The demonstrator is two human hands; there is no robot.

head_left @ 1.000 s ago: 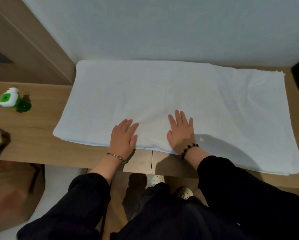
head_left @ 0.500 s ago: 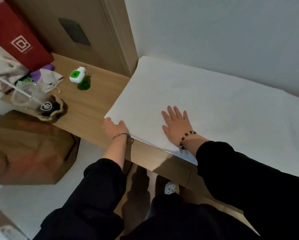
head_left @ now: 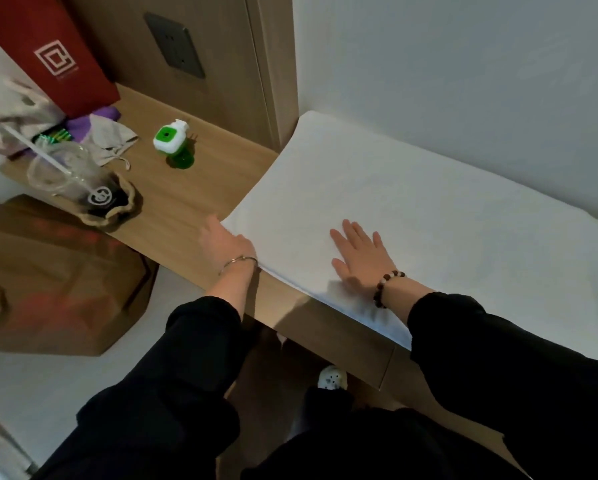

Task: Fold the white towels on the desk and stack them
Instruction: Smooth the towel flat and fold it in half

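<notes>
The right hand lies spread on the towel; the grip of the left hand cannot be told. A loose corner could skew the fold.

Right hand on towel (flat)

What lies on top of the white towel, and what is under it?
The right hand lies flat on the white towel; the left hand touches its left corner. Beneath is the desk; anything else under it is covered.
</notes>
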